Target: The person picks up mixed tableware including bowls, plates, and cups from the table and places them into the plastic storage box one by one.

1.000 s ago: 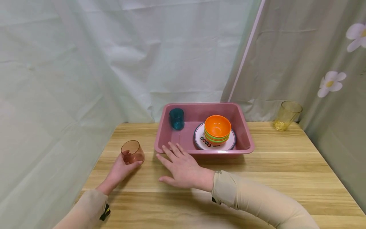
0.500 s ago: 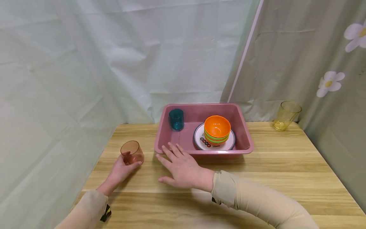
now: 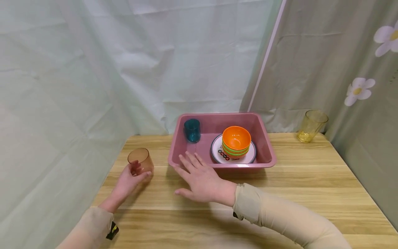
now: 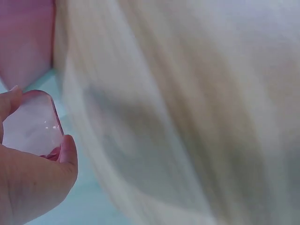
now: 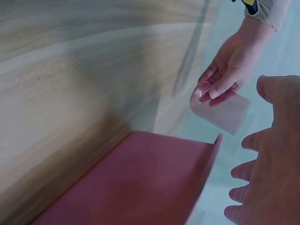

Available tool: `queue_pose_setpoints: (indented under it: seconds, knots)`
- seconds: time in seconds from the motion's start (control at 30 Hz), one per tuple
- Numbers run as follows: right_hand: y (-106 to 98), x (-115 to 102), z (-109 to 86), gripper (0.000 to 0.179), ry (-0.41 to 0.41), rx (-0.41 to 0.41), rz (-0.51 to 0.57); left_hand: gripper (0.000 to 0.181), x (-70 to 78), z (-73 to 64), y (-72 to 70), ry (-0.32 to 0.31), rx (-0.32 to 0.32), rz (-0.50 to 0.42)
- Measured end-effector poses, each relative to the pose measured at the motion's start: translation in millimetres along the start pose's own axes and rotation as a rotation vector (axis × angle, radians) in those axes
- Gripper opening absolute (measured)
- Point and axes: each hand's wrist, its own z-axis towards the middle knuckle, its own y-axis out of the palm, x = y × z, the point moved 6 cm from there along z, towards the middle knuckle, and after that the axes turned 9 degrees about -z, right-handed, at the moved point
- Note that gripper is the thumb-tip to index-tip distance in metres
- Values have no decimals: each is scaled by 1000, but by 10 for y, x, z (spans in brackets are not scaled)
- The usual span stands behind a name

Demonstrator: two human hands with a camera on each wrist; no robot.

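Note:
In the head view, my left hand (image 3: 125,181) grips a clear orange-brown tumbler (image 3: 143,162) by its side, thumb at the front and fingers behind. The tumbler is tilted, and its lower part looks raised off the table. Across the left wrist view's edge, the thumb and a fingertip press on the tumbler (image 4: 35,122). My right hand (image 3: 203,181) hovers palm down with spread fingers by the front left corner of a pink basin (image 3: 214,122). Nothing is in it. Inside the basin are a teal tumbler (image 3: 192,131), stacked plates (image 3: 219,157) and a stack of orange and green bowls (image 3: 237,138).
A yellow drinking glass (image 3: 312,124) leans at the table's back right corner. The wooden table (image 3: 304,207) runs to pale curtains (image 3: 199,62) at the back and sides.
My left hand has shifted the orange-brown tumbler slightly left and up from the table. The right hand has moved a little to the right and up, fingers still spread.

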Motion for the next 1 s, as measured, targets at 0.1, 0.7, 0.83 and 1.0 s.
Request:
queue_pose_setpoints:
  seconds: [0.1, 0.7, 0.83, 1.0]
  knots:
    - [-56, 42, -14, 83, 7, 0, -5, 90, 118, -7, -29, 33, 8, -4]
    - [-274, 581, -297, 82, 111, 28, 9, 81, 937, -70, 90, 158, -68, 61]
    - [-311, 731, -406, 81, 135, 25, 27, 83, 1091, -68, 196, 157, -99, 71]
    - [-362, 907, -567, 81, 175, 33, 56, 80, 1284, -25, 400, 208, -147, 72]
